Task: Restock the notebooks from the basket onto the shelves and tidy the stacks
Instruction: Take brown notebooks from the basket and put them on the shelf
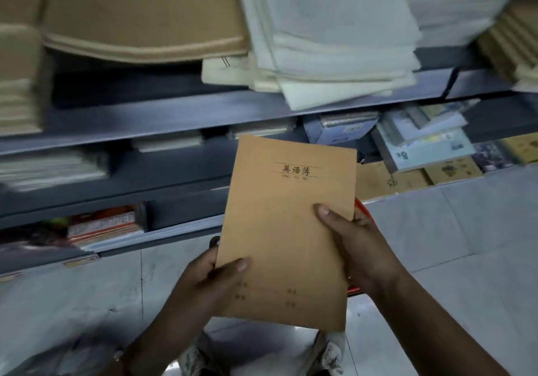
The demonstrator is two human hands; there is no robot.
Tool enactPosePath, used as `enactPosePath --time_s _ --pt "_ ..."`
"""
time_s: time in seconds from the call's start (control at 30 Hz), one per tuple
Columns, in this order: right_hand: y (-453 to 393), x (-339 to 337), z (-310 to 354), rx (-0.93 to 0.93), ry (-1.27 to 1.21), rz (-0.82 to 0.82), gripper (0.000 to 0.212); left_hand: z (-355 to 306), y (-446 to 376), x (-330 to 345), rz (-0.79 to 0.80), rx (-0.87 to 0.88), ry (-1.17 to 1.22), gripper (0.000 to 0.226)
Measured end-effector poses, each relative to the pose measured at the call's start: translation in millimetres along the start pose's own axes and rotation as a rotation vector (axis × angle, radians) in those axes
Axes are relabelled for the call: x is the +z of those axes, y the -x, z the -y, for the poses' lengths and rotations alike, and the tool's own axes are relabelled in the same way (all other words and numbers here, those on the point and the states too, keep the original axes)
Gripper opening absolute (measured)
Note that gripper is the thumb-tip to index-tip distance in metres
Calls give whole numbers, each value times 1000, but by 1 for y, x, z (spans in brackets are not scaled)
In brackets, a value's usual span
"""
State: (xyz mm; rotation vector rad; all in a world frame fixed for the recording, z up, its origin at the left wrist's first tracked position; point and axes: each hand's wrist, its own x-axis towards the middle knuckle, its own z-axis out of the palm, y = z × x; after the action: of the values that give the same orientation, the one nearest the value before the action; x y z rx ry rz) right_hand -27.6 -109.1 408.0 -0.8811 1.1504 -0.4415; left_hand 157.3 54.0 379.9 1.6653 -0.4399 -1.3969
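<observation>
I hold a stack of brown notebooks (286, 221) with printed characters on the top cover, in front of the dark shelves (174, 116). My left hand (209, 276) grips the stack's lower left edge, thumb on the cover. My right hand (355, 239) grips its right edge, thumb on top. A red edge, perhaps the basket (362, 208), shows just behind my right hand; the rest of it is hidden. On the upper shelf lie a brown notebook stack (139, 26) and a skewed, overhanging pile of pale notebooks (329, 43).
More brown stacks (20, 78) sit at far left and far right of the upper shelf. The lower shelves hold white pads (52, 166), boxed goods (425, 142) and red-covered paper packs (104, 224). Cardboard boxes (387, 180) stand on the grey tiled floor (465, 244).
</observation>
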Motion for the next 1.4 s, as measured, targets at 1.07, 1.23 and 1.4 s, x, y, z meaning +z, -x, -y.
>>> enactPosePath --time_s 1.07,1.23,1.4 --pt "41 163 219 -297 343 85 25 -277 45 -80 -475 473 130 35" --pt "-11 192 245 -214 384 -13 17 -290 8 -95 -527 477 -70 52" --pt "-27 197 245 -428 971 -215 30 -281 -3 -106 -617 529 -643 43"
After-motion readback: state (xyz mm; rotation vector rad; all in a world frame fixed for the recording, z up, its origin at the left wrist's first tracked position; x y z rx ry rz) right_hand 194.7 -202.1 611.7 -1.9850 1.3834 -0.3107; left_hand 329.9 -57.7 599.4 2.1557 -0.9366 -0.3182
